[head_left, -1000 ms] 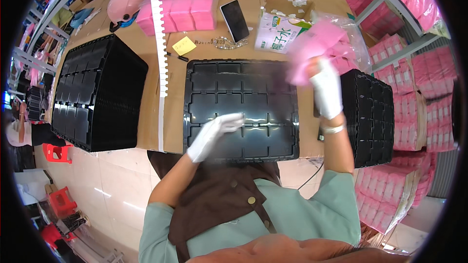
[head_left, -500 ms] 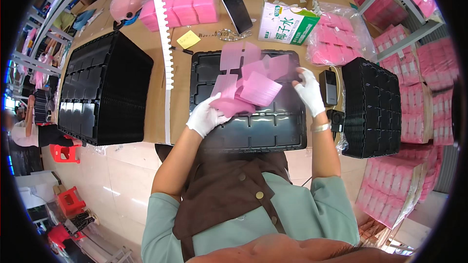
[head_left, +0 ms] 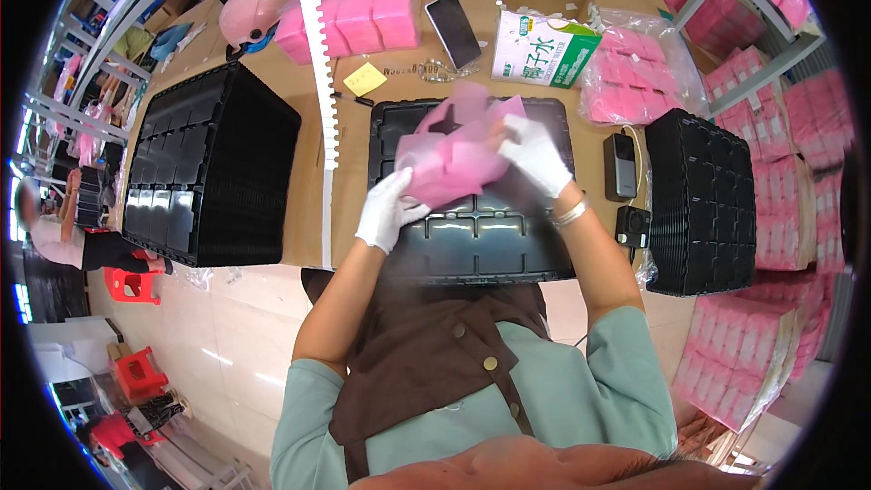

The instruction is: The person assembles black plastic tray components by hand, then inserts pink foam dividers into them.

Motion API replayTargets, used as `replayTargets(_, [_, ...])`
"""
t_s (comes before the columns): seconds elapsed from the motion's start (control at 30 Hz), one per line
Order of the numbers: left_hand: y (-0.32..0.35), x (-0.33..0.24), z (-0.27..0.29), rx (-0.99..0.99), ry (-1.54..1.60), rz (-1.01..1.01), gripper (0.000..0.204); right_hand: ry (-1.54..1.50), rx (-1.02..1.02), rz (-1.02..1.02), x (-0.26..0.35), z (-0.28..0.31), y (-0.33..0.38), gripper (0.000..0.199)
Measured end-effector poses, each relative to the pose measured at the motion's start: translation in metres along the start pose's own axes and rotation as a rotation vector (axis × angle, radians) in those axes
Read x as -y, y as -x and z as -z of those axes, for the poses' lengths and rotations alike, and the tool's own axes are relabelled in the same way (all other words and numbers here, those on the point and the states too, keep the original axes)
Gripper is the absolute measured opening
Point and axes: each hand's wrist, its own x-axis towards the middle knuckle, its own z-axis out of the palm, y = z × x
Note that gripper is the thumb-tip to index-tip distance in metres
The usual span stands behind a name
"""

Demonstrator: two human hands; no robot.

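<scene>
A loose bunch of thin, translucent pink sheets point(head_left: 454, 163), which look like foam, fans out above a black moulded plastic tray point(head_left: 472, 254). My left hand point(head_left: 390, 210), in a white glove with bare fingertips, pinches the bunch at its lower left edge. On the opposite side, my right hand point(head_left: 537, 156), gloved the same way, reaches in with bent fingers at the sheets' right edge. Motion smears those fingertips, so their grip cannot be made out. The tray lies flat before me, its upper part largely covered by the sheets.
Tall stacks of black trays stand at left point(head_left: 209, 172) and right point(head_left: 703, 204). Behind are pink packs point(head_left: 363, 9), a phone point(head_left: 453, 30), a yellow note point(head_left: 365, 80), a carton point(head_left: 544, 45) and bagged pink packs point(head_left: 626, 77). A power bank point(head_left: 621, 166) lies right of the tray.
My right hand has swung left from beside the tray to the sheets, its fingers now bent. The pink sheets are drawn closer together. My left hand keeps its hold.
</scene>
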Motion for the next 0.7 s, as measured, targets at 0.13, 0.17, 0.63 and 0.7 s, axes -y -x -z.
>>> replayTargets(0.13, [-0.001,-0.025,0.014,0.055,0.087,-0.322,0.041,-0.101,-0.421,0.274,0.029,0.048,0.028,0.012])
replayTargets(0.17, [0.003,-0.03,0.012,0.067,0.068,-0.362,0.038,-0.099,-0.509,0.29,0.032,0.057,0.041,0.014])
replayTargets(0.63, [-0.015,0.002,0.042,0.033,-0.439,-0.036,0.031,-0.335,-0.692,-0.561,-0.033,0.015,0.174,0.02])
replayTargets(0.7, [-0.014,0.001,0.045,0.041,-0.478,-0.007,0.031,-0.288,-0.657,-0.559,-0.027,0.013,0.176,0.02])
